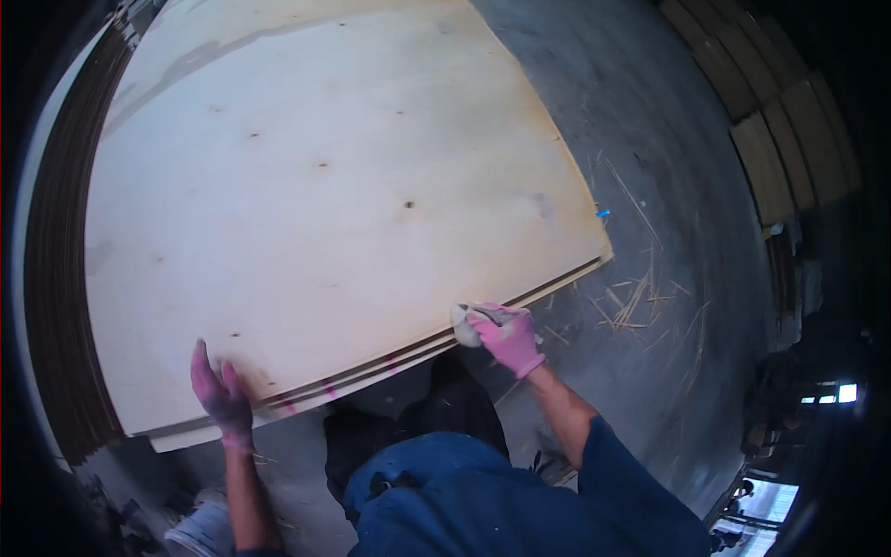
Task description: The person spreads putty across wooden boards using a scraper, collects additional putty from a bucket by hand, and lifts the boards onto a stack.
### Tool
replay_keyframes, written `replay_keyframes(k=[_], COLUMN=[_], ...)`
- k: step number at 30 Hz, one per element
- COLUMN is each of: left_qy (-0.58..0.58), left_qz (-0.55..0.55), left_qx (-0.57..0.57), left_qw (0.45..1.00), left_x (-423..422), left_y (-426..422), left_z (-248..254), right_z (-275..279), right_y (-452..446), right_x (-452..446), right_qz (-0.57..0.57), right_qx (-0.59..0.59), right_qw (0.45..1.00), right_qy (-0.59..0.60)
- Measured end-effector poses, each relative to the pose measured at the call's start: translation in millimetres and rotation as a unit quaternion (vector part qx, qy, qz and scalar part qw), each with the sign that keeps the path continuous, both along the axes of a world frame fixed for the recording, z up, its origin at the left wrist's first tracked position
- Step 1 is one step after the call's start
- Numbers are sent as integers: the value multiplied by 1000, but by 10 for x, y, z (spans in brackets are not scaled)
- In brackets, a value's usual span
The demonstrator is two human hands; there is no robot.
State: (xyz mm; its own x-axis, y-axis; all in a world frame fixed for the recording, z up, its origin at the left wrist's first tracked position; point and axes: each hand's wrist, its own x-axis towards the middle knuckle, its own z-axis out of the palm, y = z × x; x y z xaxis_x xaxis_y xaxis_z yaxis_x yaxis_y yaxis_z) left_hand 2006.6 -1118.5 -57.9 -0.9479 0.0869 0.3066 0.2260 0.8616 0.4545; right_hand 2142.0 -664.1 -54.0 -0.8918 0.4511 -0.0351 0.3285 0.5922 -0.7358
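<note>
A large pale wood sheet (343,213) with several dark knots lies on top of a stack. Its near edge runs in front of my body, and more sheet edges (390,363) with pink marks show just below it. In a pink glove, my left hand (223,397) is raised at the near left edge, fingers stretched and thumb apart, holding nothing. At the near edge, right of the middle, my gloved right hand (509,336) is closed around a whitish rounded wad (465,327), perhaps cloth. What else lies inside the grip is hidden.
Dark stacked sheets (70,251) stand along the left side. Wood splinters (636,302) litter the grey floor (687,167) to the right. A blue bit (603,213) sits by the sheet's right edge. Brown stacks (789,139) stand far right, and a whitish bucket-like container (201,529) is at lower left.
</note>
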Motion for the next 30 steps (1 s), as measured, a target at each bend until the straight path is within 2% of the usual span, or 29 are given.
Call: replay_keyframes(k=[2,3,6,8,10,12,13,14,16,18,20,22,26,27,29,30], left_qy=[-14,-26,-49,-31,-38,-38,-47,-47,-59,-75,-79,-86,-90,-50,12,-11], left_qz=[-8,-6,73,84,92,81,90,92,100,102,99,102,95,64,29,-50], left_qx=[-109,-162,-246,-230,-219,-211,-206,-201,-193,-180,-170,-171,-171,-144,-135,-114], left_qw=[994,986,965,969,971,973,973,974,974,975,977,976,977,986,990,992], left_x=[-573,-793,-1427,-1545,-1474,-1533,-1547,-1585,-1555,-1512,-1574,-1565,-1572,-1525,-1379,-1327], left_y=[-531,-764,-1260,-1252,-1199,-1216,-1219,-1184,-1159,-1170,-1146,-1155,-1218,-1238,-1396,-1592], left_z=[3,-29,-213,-191,-201,-145,-143,-109,-60,-12,34,59,-38,-229,-538,-434], right_z=[-63,-183,101,382,218,12,13,17,-106,-286,-82,16,-56,-58,128,166], right_y=[-314,-450,-608,-556,-253,-32,113,270,445,275,-233,-748,-1784,-2124,-2942,-3339], right_x=[-88,-125,-696,-1283,-1765,-2138,-2227,-2285,-2504,-2452,-2244,-2109,-2019,-2029,-1924,-1903], right_qz=[-61,-111,-204,-216,-242,-234,-211,-167,-169,-124,-62,-40,70,118,129,132], right_qx=[-275,-349,-491,-512,-569,-530,-270,20,141,188,103,80,117,110,-124,-237], right_qw=[959,930,839,816,764,797,936,986,971,973,992,994,990,986,983,960], right_qy=[-41,31,118,160,184,171,77,-23,-95,-57,-41,-67,-42,-42,-51,-65])
